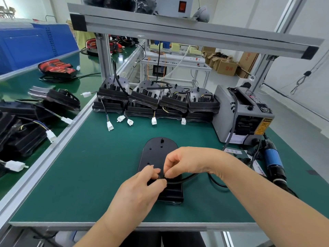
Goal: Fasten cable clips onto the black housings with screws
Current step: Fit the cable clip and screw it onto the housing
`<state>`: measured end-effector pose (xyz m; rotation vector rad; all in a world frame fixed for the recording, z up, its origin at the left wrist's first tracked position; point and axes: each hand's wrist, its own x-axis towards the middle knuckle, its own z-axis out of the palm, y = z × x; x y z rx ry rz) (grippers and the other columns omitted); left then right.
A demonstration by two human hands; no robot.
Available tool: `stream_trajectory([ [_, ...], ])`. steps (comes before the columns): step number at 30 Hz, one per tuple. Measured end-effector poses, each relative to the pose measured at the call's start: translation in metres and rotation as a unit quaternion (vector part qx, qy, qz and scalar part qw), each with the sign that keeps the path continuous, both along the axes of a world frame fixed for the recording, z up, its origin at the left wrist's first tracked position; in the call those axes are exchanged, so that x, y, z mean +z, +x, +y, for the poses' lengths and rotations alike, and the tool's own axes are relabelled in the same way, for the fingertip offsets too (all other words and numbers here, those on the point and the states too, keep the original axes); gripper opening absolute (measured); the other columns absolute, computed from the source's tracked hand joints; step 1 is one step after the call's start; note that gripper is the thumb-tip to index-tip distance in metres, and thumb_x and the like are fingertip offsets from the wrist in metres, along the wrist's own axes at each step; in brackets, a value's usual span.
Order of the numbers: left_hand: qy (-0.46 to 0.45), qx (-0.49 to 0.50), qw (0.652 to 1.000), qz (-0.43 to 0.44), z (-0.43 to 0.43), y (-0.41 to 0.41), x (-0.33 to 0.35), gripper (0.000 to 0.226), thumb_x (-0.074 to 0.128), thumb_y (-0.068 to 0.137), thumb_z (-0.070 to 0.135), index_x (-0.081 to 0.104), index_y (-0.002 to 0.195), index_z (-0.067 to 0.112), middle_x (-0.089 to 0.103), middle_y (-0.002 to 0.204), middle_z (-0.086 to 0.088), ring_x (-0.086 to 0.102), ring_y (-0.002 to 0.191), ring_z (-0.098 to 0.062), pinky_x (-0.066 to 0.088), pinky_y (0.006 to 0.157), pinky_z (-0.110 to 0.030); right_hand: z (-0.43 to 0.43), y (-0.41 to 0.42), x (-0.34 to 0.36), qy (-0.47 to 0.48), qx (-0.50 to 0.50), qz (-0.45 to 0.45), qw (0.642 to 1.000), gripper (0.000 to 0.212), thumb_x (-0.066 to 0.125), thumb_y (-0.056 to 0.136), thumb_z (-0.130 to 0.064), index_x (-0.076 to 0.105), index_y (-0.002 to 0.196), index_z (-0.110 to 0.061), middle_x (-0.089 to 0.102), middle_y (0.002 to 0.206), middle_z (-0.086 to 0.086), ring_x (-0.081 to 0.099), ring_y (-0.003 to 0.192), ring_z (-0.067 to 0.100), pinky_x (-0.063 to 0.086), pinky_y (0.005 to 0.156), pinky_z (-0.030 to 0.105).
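Note:
A black housing lies flat on the green mat in front of me, its rounded end pointing away. A black cable runs from the housing's middle off to the right. My left hand and my right hand meet over the housing's middle, and their fingertips pinch a small black part, probably the cable clip, where the cable meets the housing. The hands hide most of that part.
Several finished housings with white connectors are stacked at the back of the mat. A grey tape dispenser stands at the right, with a blue electric screwdriver lying beside it. More housings lie on the left bench.

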<state>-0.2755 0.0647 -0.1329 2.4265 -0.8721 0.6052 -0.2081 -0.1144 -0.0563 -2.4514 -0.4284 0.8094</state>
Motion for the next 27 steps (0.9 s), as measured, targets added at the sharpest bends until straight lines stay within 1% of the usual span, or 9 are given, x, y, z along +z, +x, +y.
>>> stream_trajectory([
  [5, 0.004, -0.008, 1.000, 0.008, 0.000, -0.001, 0.001, 0.032, 0.082, 0.056, -0.012, 0.071, 0.078, 0.009, 0.060, 0.078, -0.011, 0.070, 0.094, -0.019, 0.059, 0.057, -0.036, -0.010, -0.012, 0.005, 0.067, -0.066, -0.042, 0.995, 0.012, 0.063, 0.087, -0.037, 0.067, 0.089, -0.026, 0.070, 0.085, -0.015, 0.060, 0.087, 0.004, 0.044, 0.084, 0.024],
  [7, -0.002, -0.001, 0.999, 0.036, 0.000, -0.003, 0.002, 0.036, 0.084, 0.055, -0.008, 0.069, 0.078, 0.015, 0.065, 0.086, -0.004, 0.068, 0.098, -0.015, 0.057, 0.063, -0.028, -0.030, -0.019, 0.018, 0.124, -0.142, -0.106, 0.976, 0.013, 0.064, 0.086, -0.037, 0.067, 0.082, -0.025, 0.070, 0.078, -0.014, 0.061, 0.077, -0.001, 0.047, 0.077, 0.021],
  [10, -0.038, 0.007, 0.997, 0.070, 0.000, -0.002, 0.000, 0.032, 0.077, 0.067, -0.004, 0.065, 0.082, 0.022, 0.060, 0.094, 0.012, 0.061, 0.112, -0.006, 0.051, 0.079, -0.017, -0.084, -0.030, 0.035, 0.161, -0.302, -0.278, 0.898, 0.018, 0.060, 0.083, -0.042, 0.065, 0.075, -0.027, 0.066, 0.065, -0.014, 0.057, 0.057, -0.001, 0.046, 0.055, 0.019],
  [13, -0.008, 0.002, 1.000, 0.009, -0.002, -0.002, 0.001, 0.033, 0.080, 0.057, -0.013, 0.069, 0.078, 0.010, 0.058, 0.080, -0.005, 0.068, 0.098, -0.016, 0.059, 0.062, -0.036, -0.155, -0.031, 0.032, 0.073, -0.457, -0.428, 0.776, 0.026, 0.057, 0.088, -0.027, 0.057, 0.064, -0.019, 0.052, 0.052, -0.006, 0.046, 0.049, 0.015, 0.034, 0.052, 0.026],
  [16, -0.007, 0.010, 1.000, 0.000, -0.002, -0.002, 0.000, 0.034, 0.081, 0.055, -0.014, 0.071, 0.077, 0.009, 0.057, 0.077, -0.008, 0.069, 0.095, -0.016, 0.059, 0.057, -0.037, -0.212, -0.020, 0.010, -0.132, -0.503, -0.287, 0.804, 0.026, 0.062, 0.088, -0.027, 0.056, 0.070, -0.010, 0.054, 0.064, 0.011, 0.049, 0.057, 0.024, 0.036, 0.057, 0.033],
  [18, -0.006, 0.012, 1.000, -0.001, -0.002, -0.003, -0.001, 0.034, 0.081, 0.054, -0.015, 0.070, 0.076, 0.009, 0.057, 0.077, -0.009, 0.070, 0.095, -0.017, 0.059, 0.057, -0.039, -0.229, -0.012, -0.010, -0.216, -0.513, -0.137, 0.819, 0.053, 0.066, 0.085, -0.047, 0.056, 0.100, 0.003, 0.062, 0.092, 0.019, 0.059, 0.076, 0.030, 0.043, 0.069, 0.035],
  [19, -0.009, 0.012, 1.000, -0.007, -0.002, -0.002, -0.002, 0.035, 0.081, 0.054, -0.015, 0.070, 0.076, 0.009, 0.057, 0.077, -0.009, 0.070, 0.094, -0.018, 0.059, 0.057, -0.040, -0.233, -0.009, -0.018, -0.232, -0.506, -0.093, 0.826, 0.063, 0.065, 0.082, -0.055, 0.053, 0.101, 0.004, 0.060, 0.091, 0.017, 0.058, 0.074, 0.029, 0.044, 0.067, 0.034],
  [24, -0.019, 0.010, 1.000, -0.014, -0.003, 0.000, -0.002, 0.033, 0.081, 0.055, -0.014, 0.069, 0.077, 0.008, 0.056, 0.077, -0.008, 0.070, 0.093, -0.018, 0.059, 0.059, -0.039, -0.237, 0.003, -0.035, -0.242, -0.469, -0.036, 0.849, 0.050, 0.065, 0.084, -0.051, 0.044, 0.096, -0.007, 0.049, 0.096, 0.009, 0.052, 0.083, 0.028, 0.046, 0.074, 0.037],
  [27, -0.016, 0.007, 1.000, -0.014, -0.003, 0.000, -0.003, 0.031, 0.082, 0.056, -0.012, 0.069, 0.076, 0.008, 0.055, 0.077, -0.008, 0.070, 0.093, -0.017, 0.059, 0.058, -0.037, -0.243, -0.001, -0.034, -0.152, -0.535, -0.018, 0.831, 0.049, 0.075, 0.080, -0.036, 0.050, 0.101, 0.001, 0.057, 0.095, 0.016, 0.057, 0.078, 0.031, 0.046, 0.061, 0.034],
])
